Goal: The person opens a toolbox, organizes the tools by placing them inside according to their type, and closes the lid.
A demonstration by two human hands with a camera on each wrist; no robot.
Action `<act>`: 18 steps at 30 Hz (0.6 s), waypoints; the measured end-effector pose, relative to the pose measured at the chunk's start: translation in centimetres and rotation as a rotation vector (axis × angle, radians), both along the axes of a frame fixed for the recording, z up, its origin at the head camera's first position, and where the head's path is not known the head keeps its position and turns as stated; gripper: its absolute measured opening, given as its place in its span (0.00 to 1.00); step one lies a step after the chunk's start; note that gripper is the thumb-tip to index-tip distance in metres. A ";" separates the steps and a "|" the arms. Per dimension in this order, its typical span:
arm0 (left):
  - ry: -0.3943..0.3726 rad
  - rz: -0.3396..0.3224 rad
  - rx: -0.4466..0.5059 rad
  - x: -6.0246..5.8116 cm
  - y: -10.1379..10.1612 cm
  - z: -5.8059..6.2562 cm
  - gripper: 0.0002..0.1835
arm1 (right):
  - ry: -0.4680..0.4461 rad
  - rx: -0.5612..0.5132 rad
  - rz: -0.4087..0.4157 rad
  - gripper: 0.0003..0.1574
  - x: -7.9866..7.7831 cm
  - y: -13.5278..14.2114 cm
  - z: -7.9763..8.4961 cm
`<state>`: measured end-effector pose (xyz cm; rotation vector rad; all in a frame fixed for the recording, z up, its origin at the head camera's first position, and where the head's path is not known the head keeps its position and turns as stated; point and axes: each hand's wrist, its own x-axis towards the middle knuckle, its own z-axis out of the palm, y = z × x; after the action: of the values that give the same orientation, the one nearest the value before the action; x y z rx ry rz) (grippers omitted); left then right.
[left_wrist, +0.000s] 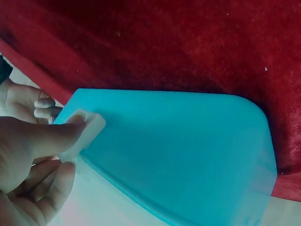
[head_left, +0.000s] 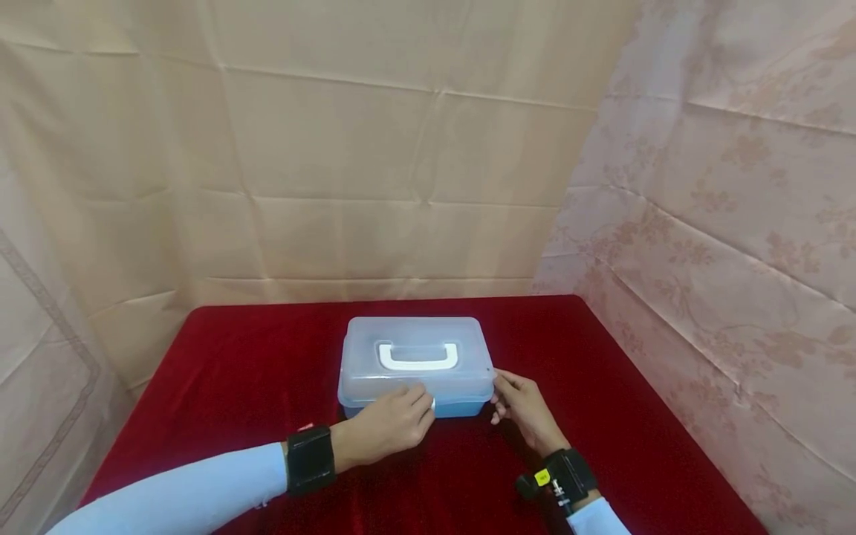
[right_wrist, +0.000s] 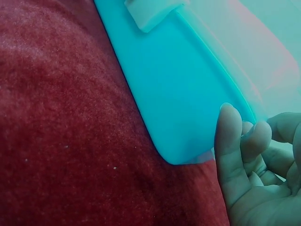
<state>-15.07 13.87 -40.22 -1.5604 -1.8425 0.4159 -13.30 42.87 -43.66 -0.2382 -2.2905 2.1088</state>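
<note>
A plastic storage box [head_left: 414, 334] has a blue base [left_wrist: 178, 136], a translucent lid [head_left: 364, 364] and a white carrying handle [head_left: 417, 364]. The lid lies over the base. My left hand [head_left: 388, 423] is at the middle of the front side. In the left wrist view its thumb and fingers pinch the white latch [left_wrist: 91, 132], which overlaps the lid's edge. At the front right corner, my right hand [head_left: 524, 405] holds the lid's rim between thumb and fingers. The right wrist view shows this hand [right_wrist: 258, 174] at the corner, with part of the grip hidden.
A dark red velvet cloth [head_left: 254, 371] covers the table under the box. Behind hangs a beige curtain [head_left: 374, 163], and a floral curtain [head_left: 722, 223] runs along the right side. Black straps [head_left: 310, 459] are around both wrists.
</note>
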 end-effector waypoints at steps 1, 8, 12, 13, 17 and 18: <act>0.000 -0.001 0.005 0.0 0.0 -0.1 0.10 | 0.000 -0.002 0.000 0.21 0.0 0.0 0.1; 0.011 0.011 0.020 0.3 -0.2 -0.7 0.12 | -0.013 0.005 0.014 0.23 0.1 0.1 0.3; 0.014 0.021 -0.028 0.7 -0.7 -0.4 0.18 | -0.022 0.023 0.011 0.23 0.0 0.3 0.4; 0.008 0.020 -0.034 0.7 -0.8 -0.2 0.19 | -0.020 0.023 0.009 0.22 0.0 0.3 0.4; -0.111 0.016 0.021 0.3 -0.9 0.2 0.18 | -0.015 0.033 0.006 0.22 0.2 0.2 0.4; -0.159 0.009 0.050 0.1 -1.0 0.3 0.18 | -0.015 0.039 0.009 0.23 0.2 0.2 0.4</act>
<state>-14.93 12.86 -39.92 -1.5909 -1.9649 0.2533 -13.09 43.06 -43.27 -0.2450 -2.3424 2.0717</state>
